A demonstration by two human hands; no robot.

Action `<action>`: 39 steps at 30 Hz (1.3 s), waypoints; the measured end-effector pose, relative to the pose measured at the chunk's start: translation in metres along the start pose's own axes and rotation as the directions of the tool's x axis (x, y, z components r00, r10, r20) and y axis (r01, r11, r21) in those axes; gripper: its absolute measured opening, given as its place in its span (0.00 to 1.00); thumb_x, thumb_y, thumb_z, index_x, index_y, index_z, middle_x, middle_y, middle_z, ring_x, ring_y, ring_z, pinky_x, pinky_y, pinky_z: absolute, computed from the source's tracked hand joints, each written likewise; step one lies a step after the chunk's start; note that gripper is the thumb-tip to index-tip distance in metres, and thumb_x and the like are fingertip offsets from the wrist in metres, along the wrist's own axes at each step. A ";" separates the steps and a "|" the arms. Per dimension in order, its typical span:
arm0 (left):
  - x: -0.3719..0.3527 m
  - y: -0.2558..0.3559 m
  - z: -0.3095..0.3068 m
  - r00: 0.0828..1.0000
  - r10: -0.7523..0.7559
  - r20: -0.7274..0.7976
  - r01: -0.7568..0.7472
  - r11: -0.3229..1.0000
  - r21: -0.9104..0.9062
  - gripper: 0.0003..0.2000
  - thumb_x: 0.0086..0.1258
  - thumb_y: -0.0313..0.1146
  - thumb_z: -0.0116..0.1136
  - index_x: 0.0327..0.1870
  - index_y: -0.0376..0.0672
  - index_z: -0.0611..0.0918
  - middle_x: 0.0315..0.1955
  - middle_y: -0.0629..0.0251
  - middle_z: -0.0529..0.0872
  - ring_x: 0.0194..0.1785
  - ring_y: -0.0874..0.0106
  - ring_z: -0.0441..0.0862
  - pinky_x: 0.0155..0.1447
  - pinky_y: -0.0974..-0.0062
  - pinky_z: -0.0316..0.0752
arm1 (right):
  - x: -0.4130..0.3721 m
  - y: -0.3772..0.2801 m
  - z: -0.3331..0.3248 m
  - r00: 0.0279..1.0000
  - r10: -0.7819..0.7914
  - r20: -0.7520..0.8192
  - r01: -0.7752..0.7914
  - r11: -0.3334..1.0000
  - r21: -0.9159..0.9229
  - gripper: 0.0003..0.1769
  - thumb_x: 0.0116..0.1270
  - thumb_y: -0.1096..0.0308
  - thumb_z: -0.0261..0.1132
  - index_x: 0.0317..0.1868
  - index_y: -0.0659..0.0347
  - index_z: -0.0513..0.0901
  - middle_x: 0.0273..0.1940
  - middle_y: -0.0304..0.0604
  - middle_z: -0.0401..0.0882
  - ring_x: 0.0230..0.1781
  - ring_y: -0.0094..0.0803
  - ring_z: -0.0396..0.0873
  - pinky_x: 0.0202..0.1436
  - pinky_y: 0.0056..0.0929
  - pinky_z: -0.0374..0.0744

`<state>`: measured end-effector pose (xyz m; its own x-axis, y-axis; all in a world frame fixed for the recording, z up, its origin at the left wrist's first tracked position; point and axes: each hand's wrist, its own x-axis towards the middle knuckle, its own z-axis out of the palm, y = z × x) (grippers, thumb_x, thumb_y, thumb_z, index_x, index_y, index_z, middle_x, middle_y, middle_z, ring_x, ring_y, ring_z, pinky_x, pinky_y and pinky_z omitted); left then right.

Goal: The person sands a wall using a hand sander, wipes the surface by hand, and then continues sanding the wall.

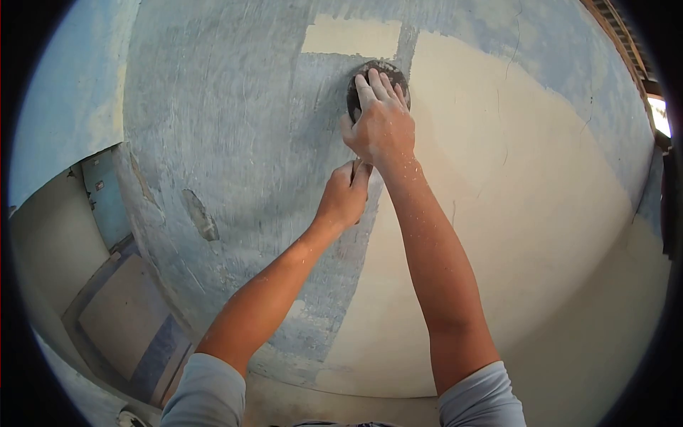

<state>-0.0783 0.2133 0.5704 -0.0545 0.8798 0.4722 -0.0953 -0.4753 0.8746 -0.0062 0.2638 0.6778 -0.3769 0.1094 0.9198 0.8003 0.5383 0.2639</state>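
A dark, round-headed tool [353,94] lies against the upper middle of the wall [242,114]. My right hand [383,121] rests on its head, fingers stretched out flat over the dark face and the thumb toward the left edge. Just below, my left hand [345,196] is closed around the tool's narrow handle, of which only a short piece shows. White dust or specks dot the fingers and forearms. Around the tool the wall is blue-grey with scratches and streaks. To its right spreads a smooth cream area [498,178], and a smaller cream patch [352,37] lies just above.
At left, the wall ends at an opening with a blue panel [107,192] and a leaning brown board [124,313]. A chipped hole [200,215] marks the wall. Thin cracks run through the upper right. Roof slats [622,35] show at the far right.
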 end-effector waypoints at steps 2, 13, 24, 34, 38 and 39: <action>0.004 0.003 -0.001 1.000 0.016 -0.011 -0.016 1.000 0.021 0.17 0.89 0.48 0.43 0.37 0.49 0.69 0.19 0.80 0.63 0.18 0.84 0.56 0.20 0.77 0.54 | 0.005 0.003 0.001 1.000 -0.009 -0.013 0.009 1.000 0.008 0.40 0.62 0.59 0.70 0.74 0.65 0.76 0.78 0.59 0.70 0.81 0.50 0.68 0.87 0.47 0.61; 0.046 0.081 -0.005 0.999 0.032 -0.017 -0.031 0.999 0.033 0.21 0.86 0.56 0.46 0.35 0.50 0.67 0.19 0.79 0.64 0.18 0.81 0.58 0.22 0.74 0.57 | 0.092 0.018 -0.014 0.994 -0.062 -0.093 0.056 0.997 -0.061 0.30 0.65 0.57 0.69 0.64 0.64 0.81 0.69 0.52 0.79 0.74 0.46 0.74 0.81 0.45 0.69; 0.019 0.039 -0.005 1.000 -0.011 -0.005 0.011 1.000 -0.013 0.19 0.87 0.52 0.46 0.35 0.50 0.67 0.19 0.80 0.62 0.18 0.83 0.57 0.21 0.75 0.54 | 0.040 0.011 0.003 0.995 -0.038 -0.089 0.037 0.999 -0.016 0.38 0.65 0.58 0.70 0.74 0.63 0.76 0.77 0.56 0.72 0.80 0.48 0.68 0.86 0.46 0.63; -0.002 0.007 -0.008 1.000 -0.006 0.025 0.007 1.000 -0.019 0.16 0.89 0.46 0.42 0.37 0.50 0.68 0.19 0.81 0.62 0.17 0.84 0.54 0.20 0.76 0.52 | 0.003 -0.003 0.004 1.000 0.003 -0.016 -0.003 1.000 0.012 0.39 0.63 0.60 0.71 0.74 0.63 0.77 0.78 0.56 0.71 0.81 0.48 0.67 0.87 0.45 0.61; 0.001 0.013 -0.009 1.000 -0.010 0.003 0.010 1.000 0.012 0.17 0.89 0.47 0.42 0.36 0.49 0.68 0.19 0.80 0.62 0.17 0.84 0.55 0.20 0.76 0.52 | 0.009 -0.001 0.007 0.998 -0.020 -0.058 0.022 0.999 0.033 0.38 0.63 0.59 0.71 0.73 0.65 0.77 0.77 0.59 0.71 0.81 0.50 0.67 0.86 0.47 0.62; 0.002 0.017 -0.009 1.000 -0.011 -0.003 0.011 1.000 0.011 0.17 0.89 0.47 0.42 0.36 0.49 0.68 0.19 0.80 0.62 0.17 0.84 0.55 0.20 0.76 0.52 | 0.013 0.000 0.008 0.998 -0.023 -0.057 0.025 0.999 0.038 0.38 0.63 0.59 0.71 0.73 0.65 0.77 0.77 0.59 0.71 0.81 0.50 0.67 0.86 0.47 0.62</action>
<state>-0.0888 0.2074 0.5852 -0.0560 0.8851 0.4621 -0.0847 -0.4654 0.8811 -0.0144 0.2719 0.6872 -0.3682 0.0494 0.9284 0.7723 0.5723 0.2758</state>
